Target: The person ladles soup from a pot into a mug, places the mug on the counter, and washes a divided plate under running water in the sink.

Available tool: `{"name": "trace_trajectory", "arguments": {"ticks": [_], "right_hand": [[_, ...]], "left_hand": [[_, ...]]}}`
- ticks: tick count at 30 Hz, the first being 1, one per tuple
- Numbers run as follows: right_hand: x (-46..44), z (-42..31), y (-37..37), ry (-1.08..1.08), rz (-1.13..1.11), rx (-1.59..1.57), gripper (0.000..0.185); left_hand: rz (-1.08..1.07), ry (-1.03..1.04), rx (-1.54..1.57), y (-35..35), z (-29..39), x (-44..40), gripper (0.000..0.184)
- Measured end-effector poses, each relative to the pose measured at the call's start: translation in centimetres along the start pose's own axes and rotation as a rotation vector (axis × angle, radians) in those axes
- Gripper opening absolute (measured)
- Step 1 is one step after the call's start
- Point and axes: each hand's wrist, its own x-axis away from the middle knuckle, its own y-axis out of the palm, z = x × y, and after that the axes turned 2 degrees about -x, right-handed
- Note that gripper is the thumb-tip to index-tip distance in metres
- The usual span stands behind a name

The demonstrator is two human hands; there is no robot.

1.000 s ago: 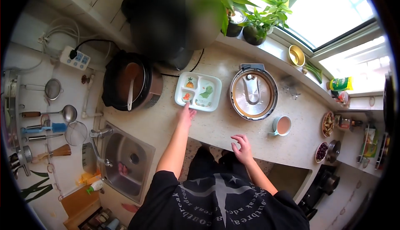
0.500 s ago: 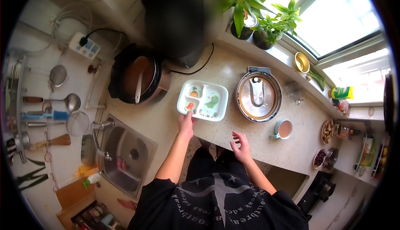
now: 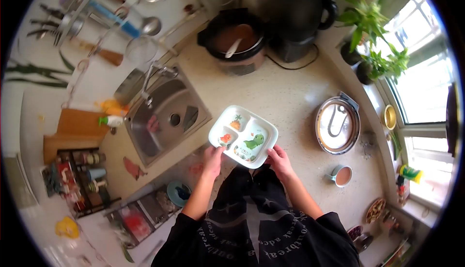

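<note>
A white divided plate [image 3: 247, 126] with cartoon dinosaur prints is held in front of my body, beside the counter edge. Its three compartments show only the printed pictures. My left hand [image 3: 213, 159] grips the lower left rim, thumb on top. On the lower right rim, my right hand [image 3: 279, 160] is closed with its thumb over the edge. Most of the fingers of both hands are hidden under the plate.
Left lies a steel sink [image 3: 162, 117] with a faucet [image 3: 147, 85]. Behind stands an open cooker [image 3: 236, 42] with brown contents and a spoon [image 3: 234, 47]. A round lid [image 3: 337, 125] and a cup [image 3: 342, 175] of brown drink are at right.
My right hand, free before, now holds the plate's right side. The plate has come off the counter toward my body, and my view has turned left toward the sink.
</note>
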Motion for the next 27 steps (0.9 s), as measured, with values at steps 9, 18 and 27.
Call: {"name": "trace_trajectory", "arguments": {"ticks": [9,18,27], "right_hand": [[-2.8,3.1,9.1,0.124,-0.222,0.239,0.032],[-5.9,10.7,22.5,0.3,-0.296,0.345,0.032],[-15.2,15.6,27.4,0.129,-0.315,0.722,0.037]], "left_hand": [[0.272,0.123,0.457,-6.3,1.7,4.8,0.042],[0.096,0.105,0.808,-16.7,1.7,3.8,0.057],[0.282,0.081,0.748,-29.3,6.0,1.6,0.068]]}}
